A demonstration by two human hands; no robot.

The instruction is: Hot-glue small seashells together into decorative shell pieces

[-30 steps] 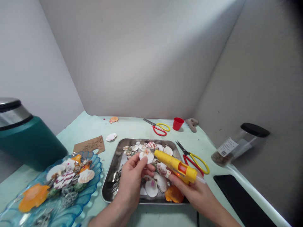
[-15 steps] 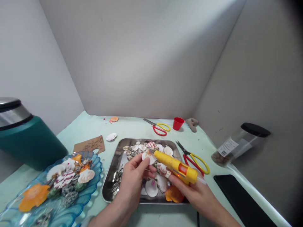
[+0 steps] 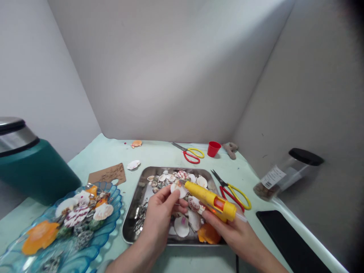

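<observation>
Above the metal tray (image 3: 133,212), my left hand (image 3: 160,212) pinches a white seashell (image 3: 178,189) between thumb and fingers. My right hand (image 3: 227,231) is wrapped round a yellow hot glue gun (image 3: 209,197), whose nozzle points left and meets or nearly meets the shell; I cannot tell if they touch. A clear glue stick (image 3: 241,217) pokes out of its rear end. Beneath both hands the tray holds many shells, among them a striped scallop shell (image 3: 194,203), a round white shell (image 3: 181,226) and an orange shell (image 3: 209,233).
On the left stand a blue plate (image 3: 109,227) of shells and stones and a green bottle (image 3: 40,170), beside brown card (image 3: 106,174). Scissors (image 3: 233,191) lie right of the tray, more scissors (image 3: 190,153) behind. A red cup (image 3: 214,149), clear jar (image 3: 280,178) and black phone (image 3: 287,239) are also here.
Hardly anything differs. Both hands, the shell and the glue gun keep almost the same place; the view has shifted very slightly.
</observation>
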